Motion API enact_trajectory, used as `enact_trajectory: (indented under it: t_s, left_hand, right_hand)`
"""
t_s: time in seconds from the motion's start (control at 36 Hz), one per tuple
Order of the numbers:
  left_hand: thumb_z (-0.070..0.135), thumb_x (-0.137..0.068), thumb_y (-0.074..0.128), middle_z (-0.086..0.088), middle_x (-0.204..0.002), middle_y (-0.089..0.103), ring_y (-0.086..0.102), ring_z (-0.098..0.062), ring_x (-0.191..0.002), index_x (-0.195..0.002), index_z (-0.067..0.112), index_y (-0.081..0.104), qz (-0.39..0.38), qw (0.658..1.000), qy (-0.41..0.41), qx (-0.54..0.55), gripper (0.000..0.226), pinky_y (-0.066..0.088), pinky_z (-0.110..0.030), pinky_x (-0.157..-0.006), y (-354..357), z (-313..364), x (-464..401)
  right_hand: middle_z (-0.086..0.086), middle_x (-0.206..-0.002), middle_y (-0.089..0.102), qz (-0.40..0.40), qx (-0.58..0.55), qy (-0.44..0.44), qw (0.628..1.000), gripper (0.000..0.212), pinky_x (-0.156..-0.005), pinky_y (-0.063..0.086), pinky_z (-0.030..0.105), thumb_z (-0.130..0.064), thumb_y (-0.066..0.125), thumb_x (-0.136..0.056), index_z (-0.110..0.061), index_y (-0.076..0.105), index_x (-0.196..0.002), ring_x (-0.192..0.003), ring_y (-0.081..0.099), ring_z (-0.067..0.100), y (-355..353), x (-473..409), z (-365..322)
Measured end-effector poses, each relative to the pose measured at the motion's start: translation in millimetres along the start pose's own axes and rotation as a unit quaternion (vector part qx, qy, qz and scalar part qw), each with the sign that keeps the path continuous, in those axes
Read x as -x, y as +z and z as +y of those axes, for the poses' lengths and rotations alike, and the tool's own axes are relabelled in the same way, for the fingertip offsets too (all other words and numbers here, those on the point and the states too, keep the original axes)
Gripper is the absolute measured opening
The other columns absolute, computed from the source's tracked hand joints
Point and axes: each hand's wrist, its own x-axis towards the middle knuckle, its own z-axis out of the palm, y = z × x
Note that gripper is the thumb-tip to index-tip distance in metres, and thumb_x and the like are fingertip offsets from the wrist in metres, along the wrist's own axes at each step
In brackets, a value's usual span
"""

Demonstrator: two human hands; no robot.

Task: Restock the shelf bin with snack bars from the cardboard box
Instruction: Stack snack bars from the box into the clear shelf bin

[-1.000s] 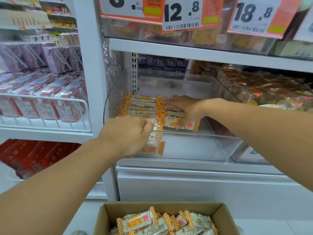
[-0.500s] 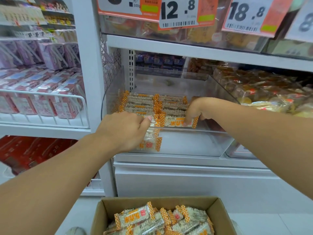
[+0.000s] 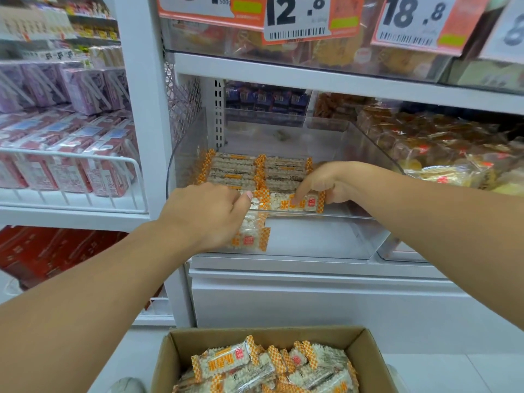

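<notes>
Price tags [image 3: 300, 19]: "12.8", "18.8"

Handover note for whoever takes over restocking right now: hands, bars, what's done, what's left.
Left hand: at the bin's front edge, fingers curled on a bar hanging over the front wall.
Right hand: inside the bin, pinching the front-row bar.
Done: two rows of bars lie flat on the bin floor; the back of the bin is bare.
Left: seat both held bars, then keep loading from the box, which holds many more.
</notes>
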Motion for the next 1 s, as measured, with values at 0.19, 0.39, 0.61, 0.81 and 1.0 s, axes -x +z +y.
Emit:
enact_trajectory:
  t_s: [0.19, 0.39, 0.61, 0.81, 1.0]
  left_hand:
    - [0.051, -0.105, 0.018, 0.003, -0.071, 0.053, 0.056, -0.027, -0.076, -0.067, 0.02, 0.045, 0.006, 1.0, 0.002, -0.007, 0.056, 0.04, -0.036, -0.068, 1, 0, 1]
    - [0.05, -0.105, 0.02, 0.004, -0.068, 0.051, 0.053, -0.025, -0.071, -0.066, 0.02, 0.044, 0.008, 1.0, -0.002, 0.001, 0.055, 0.039, -0.036, -0.066, 1, 0, 1]
    - [0.05, -0.106, 0.02, 0.003, -0.066, 0.051, 0.049, -0.018, -0.064, -0.066, 0.019, 0.045, 0.013, 1.0, -0.001, -0.002, 0.056, 0.037, -0.034, -0.062, 2, -1, 1]
    - [0.049, -0.106, 0.021, 0.004, -0.064, 0.049, 0.046, -0.014, -0.06, -0.065, 0.02, 0.043, 0.014, 1.0, 0.001, -0.004, 0.055, 0.034, -0.034, -0.059, 2, -2, 1]
    - [0.049, -0.105, 0.021, 0.005, -0.065, 0.048, 0.048, -0.019, -0.064, -0.065, 0.02, 0.043, 0.016, 1.0, 0.004, -0.002, 0.054, 0.036, -0.034, -0.061, 4, -3, -1]
  right_hand:
    - [0.006, -0.152, 0.048, -0.008, -0.047, 0.009, 0.999, 0.09, -0.114, 0.04, 0.043, -0.005, 0.09, -0.066, -0.009, 0.049, -0.146, -0.134, 0.051, 0.026, -6, -1, 3]
    - [0.008, -0.166, 0.021, 0.017, 0.041, -0.003, 0.999, 0.096, -0.123, 0.019, 0.046, -0.01, 0.084, -0.078, -0.005, 0.028, -0.155, -0.153, 0.018, 0.026, -4, 12, -1]
    - [0.005, -0.13, 0.048, 0.098, -0.111, -0.024, 0.989, 0.084, -0.098, 0.042, 0.047, -0.038, 0.08, -0.049, -0.026, 0.05, -0.126, -0.101, 0.048, 0.025, -14, 10, -14]
    - [0.01, -0.102, 0.072, 0.085, -0.273, -0.026, 0.958, 0.047, -0.084, 0.054, 0.036, -0.058, 0.058, -0.093, -0.013, 0.062, -0.106, -0.09, 0.069, 0.025, -8, 5, -17]
    - [0.016, -0.11, 0.071, 0.115, -0.272, -0.045, 0.954, 0.063, -0.095, 0.051, 0.041, -0.066, 0.057, -0.089, -0.008, 0.059, -0.113, -0.099, 0.067, 0.029, -5, 2, -23]
